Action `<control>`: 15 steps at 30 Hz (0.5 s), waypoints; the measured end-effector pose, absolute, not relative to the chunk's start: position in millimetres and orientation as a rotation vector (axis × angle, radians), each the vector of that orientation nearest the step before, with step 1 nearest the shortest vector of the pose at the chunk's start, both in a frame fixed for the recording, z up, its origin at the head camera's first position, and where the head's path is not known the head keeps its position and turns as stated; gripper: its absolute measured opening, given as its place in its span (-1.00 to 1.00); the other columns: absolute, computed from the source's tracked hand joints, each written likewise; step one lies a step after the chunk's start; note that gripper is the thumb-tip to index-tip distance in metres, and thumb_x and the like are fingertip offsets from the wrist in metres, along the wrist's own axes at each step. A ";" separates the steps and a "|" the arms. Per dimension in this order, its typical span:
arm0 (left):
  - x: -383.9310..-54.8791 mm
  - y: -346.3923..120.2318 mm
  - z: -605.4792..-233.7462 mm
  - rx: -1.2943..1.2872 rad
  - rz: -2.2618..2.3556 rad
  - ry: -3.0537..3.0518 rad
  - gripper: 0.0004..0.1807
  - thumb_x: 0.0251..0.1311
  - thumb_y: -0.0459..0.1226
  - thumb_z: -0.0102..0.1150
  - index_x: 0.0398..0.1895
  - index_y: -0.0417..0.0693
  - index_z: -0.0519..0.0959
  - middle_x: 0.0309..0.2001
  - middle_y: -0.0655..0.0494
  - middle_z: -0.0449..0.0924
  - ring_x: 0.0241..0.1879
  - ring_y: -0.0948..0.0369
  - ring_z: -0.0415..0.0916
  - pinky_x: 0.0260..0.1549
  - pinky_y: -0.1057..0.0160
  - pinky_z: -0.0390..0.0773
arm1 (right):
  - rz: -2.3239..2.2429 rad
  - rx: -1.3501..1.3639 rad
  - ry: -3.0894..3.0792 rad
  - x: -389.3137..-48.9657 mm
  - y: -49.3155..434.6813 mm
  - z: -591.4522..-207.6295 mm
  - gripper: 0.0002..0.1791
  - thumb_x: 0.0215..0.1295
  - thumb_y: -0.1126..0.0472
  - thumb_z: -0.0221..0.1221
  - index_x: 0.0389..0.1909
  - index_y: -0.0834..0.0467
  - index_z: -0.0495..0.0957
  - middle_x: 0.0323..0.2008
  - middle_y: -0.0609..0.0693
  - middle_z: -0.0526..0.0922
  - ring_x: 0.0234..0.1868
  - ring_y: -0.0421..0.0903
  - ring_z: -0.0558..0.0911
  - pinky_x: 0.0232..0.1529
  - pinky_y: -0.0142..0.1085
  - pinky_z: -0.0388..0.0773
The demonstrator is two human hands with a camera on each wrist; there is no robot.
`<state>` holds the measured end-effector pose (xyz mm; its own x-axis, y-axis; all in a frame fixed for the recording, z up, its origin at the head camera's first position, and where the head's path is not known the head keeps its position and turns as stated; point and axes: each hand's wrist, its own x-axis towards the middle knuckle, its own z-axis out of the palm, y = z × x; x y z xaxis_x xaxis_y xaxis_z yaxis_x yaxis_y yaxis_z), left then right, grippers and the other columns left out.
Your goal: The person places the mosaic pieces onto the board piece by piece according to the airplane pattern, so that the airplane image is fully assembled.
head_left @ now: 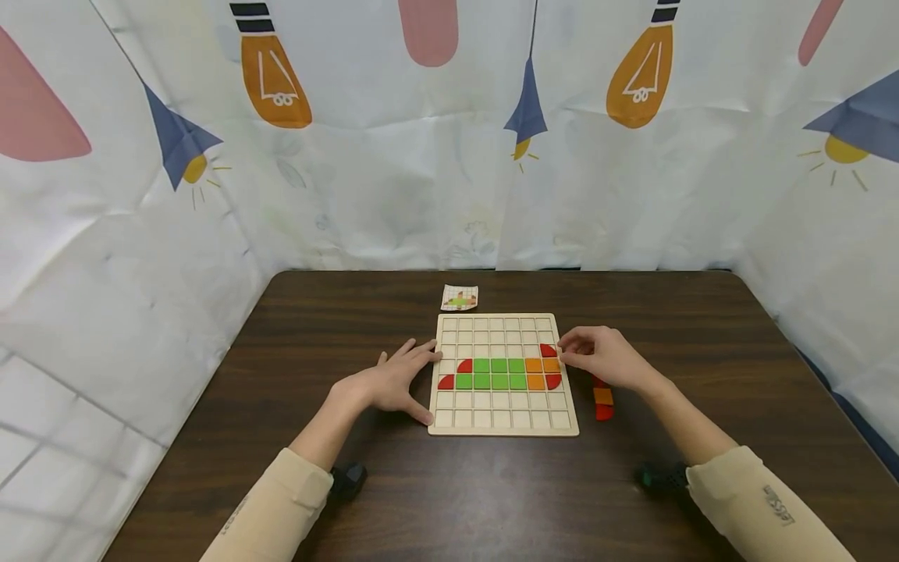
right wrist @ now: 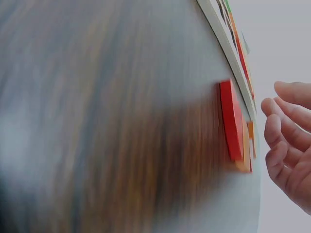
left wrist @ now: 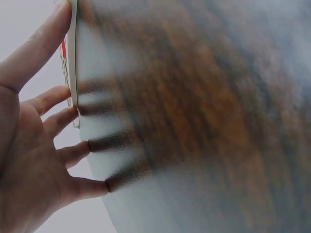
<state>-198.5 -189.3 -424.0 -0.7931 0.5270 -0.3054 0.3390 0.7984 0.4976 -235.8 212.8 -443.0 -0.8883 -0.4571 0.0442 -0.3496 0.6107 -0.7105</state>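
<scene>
A pale wooden grid board [head_left: 506,421] lies on the table. Two rows of green squares [head_left: 499,374] fill its middle cells, with several orange squares [head_left: 535,382] to their right. Rounded red pieces sit at both ends, among them a red piece [head_left: 548,350] at the upper right. Spread against the board's left edge, my left hand [head_left: 395,382] touches it with thumb and fingertips. My right hand [head_left: 597,355] hovers by the right edge, close to that upper red piece. Its fingers are loosely bent in the right wrist view, and no piece shows between them.
Right of the board, beneath my right hand, loose red and orange pieces [head_left: 603,396] lie in a short column. A small picture card [head_left: 460,297] lies behind the board. The dark wooden table [head_left: 337,312] meets a printed curtain [head_left: 421,195] at the back.
</scene>
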 end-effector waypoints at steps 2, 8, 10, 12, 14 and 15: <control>-198.7 -189.1 -423.8 0.646 0.594 2.551 0.14 -0.01 0.06 0.61 0.60 -0.05 0.20 0.66 0.00 -0.17 0.61 -0.16 -0.38 0.34 -0.53 -0.26 | -1.131 -0.649 2.694 -236.1 218.4 -442.0 -0.77 0.41 0.18 0.32 -0.02 0.20 0.70 -0.27 -0.06 0.68 -0.28 -0.08 0.61 -0.24 -0.19 0.60; -199.1 -188.6 -424.0 0.643 0.592 2.552 0.14 -0.01 0.06 0.62 0.60 -0.05 0.20 0.66 -0.01 -0.17 0.61 -0.15 -0.38 0.34 -0.52 -0.26 | -1.105 -0.590 2.719 -237.0 231.6 -441.5 -0.76 0.40 0.17 0.34 -0.02 0.22 0.69 -0.27 -0.04 0.69 -0.30 -0.09 0.62 -0.25 -0.21 0.60; -199.2 -188.5 -424.0 0.643 0.591 2.551 0.14 -0.01 0.06 0.61 0.60 -0.05 0.20 0.66 -0.01 -0.17 0.61 -0.16 -0.38 0.33 -0.53 -0.26 | -1.100 -0.571 2.726 -237.3 234.7 -441.7 -0.75 0.39 0.17 0.35 -0.02 0.21 0.69 -0.28 -0.04 0.68 -0.31 -0.09 0.61 -0.26 -0.21 0.59; -199.2 -188.5 -424.0 0.644 0.588 2.552 0.14 -0.01 0.06 0.61 0.59 -0.05 0.20 0.66 -0.01 -0.17 0.61 -0.16 -0.38 0.33 -0.53 -0.26 | -1.093 -0.549 2.730 -237.5 237.1 -441.6 -0.75 0.38 0.17 0.35 -0.02 0.21 0.69 -0.29 -0.04 0.67 -0.32 -0.07 0.60 -0.27 -0.20 0.58; -199.0 -188.5 -423.6 0.638 0.590 2.551 0.14 -0.01 0.06 0.62 0.59 -0.05 0.20 0.66 -0.01 -0.17 0.61 -0.15 -0.38 0.34 -0.52 -0.26 | -1.081 -0.531 2.735 -238.5 239.3 -442.3 -0.74 0.37 0.17 0.36 -0.02 0.21 0.68 -0.30 -0.03 0.65 -0.33 -0.07 0.58 -0.28 -0.20 0.56; -198.9 -188.4 -423.4 0.636 0.593 2.550 0.14 -0.01 0.06 0.62 0.59 -0.05 0.20 0.66 -0.01 -0.17 0.61 -0.14 -0.38 0.34 -0.52 -0.26 | -1.075 -0.526 2.734 -239.0 240.3 -442.6 -0.73 0.37 0.17 0.36 -0.02 0.23 0.68 -0.31 -0.03 0.64 -0.34 -0.07 0.57 -0.28 -0.20 0.55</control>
